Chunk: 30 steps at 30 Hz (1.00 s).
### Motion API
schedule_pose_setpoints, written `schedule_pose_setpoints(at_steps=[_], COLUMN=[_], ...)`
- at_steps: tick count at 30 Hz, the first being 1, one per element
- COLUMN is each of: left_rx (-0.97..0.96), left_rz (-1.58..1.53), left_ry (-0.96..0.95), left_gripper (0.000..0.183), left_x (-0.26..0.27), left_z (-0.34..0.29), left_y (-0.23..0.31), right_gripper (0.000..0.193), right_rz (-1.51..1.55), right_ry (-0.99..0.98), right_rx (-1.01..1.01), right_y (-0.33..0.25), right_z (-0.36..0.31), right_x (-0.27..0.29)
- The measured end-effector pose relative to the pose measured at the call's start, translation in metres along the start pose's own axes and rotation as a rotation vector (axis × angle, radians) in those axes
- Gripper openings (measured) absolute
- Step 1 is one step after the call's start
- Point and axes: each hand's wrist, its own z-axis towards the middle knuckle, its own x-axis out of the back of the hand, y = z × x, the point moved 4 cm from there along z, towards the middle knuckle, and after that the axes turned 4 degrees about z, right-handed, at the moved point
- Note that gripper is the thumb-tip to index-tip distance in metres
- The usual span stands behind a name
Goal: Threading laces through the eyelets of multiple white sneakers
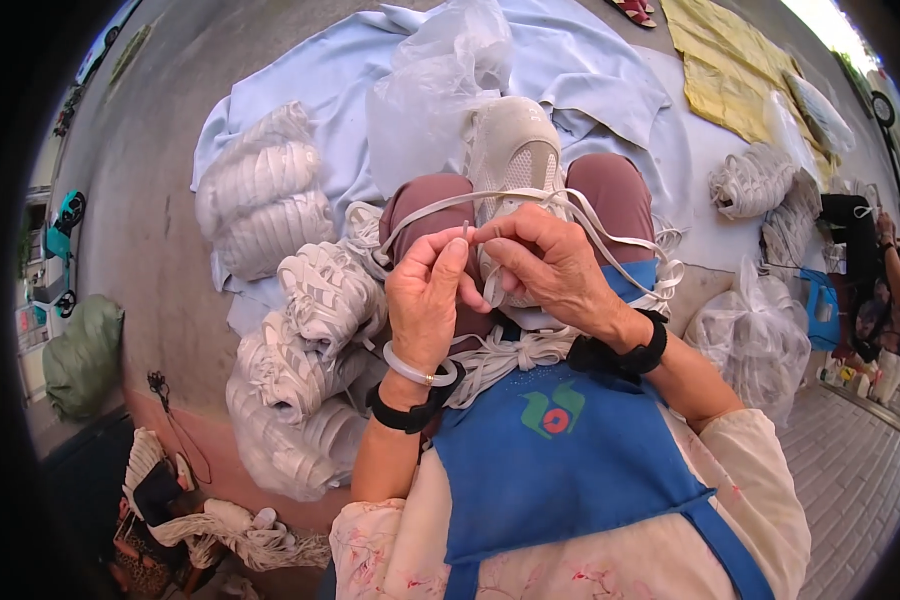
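A beige-white sneaker [510, 130] stands between my knees, its mesh part facing up. A flat white shoelace [440, 205] loops across it and over both knees. My left hand [428, 290] is in front of the shoe, thumb and forefinger pinched on a thin lace end that sticks up between them. Close beside it, my right hand [545, 262] is closed in a pinch on the lace, fingertips almost touching the left ones. A bundle of white laces [505, 362] lies in my lap, on the blue apron [570, 450].
To the left are several pale sneakers [325, 290] and plastic-wrapped stacks of them [270, 190]. A clear plastic bag [435, 90] lies on a light blue sheet [610, 80] ahead. At right are more shoes [750, 180], a knotted plastic bag [755, 330] and another person's arm [898, 265].
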Motion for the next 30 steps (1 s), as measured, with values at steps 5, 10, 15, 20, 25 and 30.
schedule_pose_setpoints(at_steps=[5,10,15,20,25,30], left_rx=[0.02,-0.039,-0.44,-0.503,-0.511,-0.523], left_rz=[0.066,0.132,0.863,1.04,1.03,1.006], left_ry=[-0.033,-0.027,0.065,-0.076,-0.108,-0.062], left_gripper=[0.025,0.021,0.034,0.052,0.075,0.078], left_x=[-0.002,-0.003,-0.006,-0.029,-0.041,-0.048], left_z=[-0.002,-0.003,-0.016,-0.022,-0.025,-0.023], left_y=[-0.007,-0.013,0.012,-0.012,-0.03,-0.04], right_gripper=[0.015,0.016,0.018,0.019,0.023,0.024], right_rz=[0.183,-0.025,0.201,0.333,0.145,0.273], right_ry=[-0.007,-0.021,-0.007,-0.018,-0.062,-0.08], right_rx=[-0.081,0.172,-0.049,-0.13,0.019,0.224], right_y=[0.006,0.013,-0.002,-0.011,-0.036,-0.096], right_z=[-0.002,0.003,-0.001,-0.016,-0.021,-0.015], right_x=[-0.001,0.008,0.032,0.058,0.073,0.069])
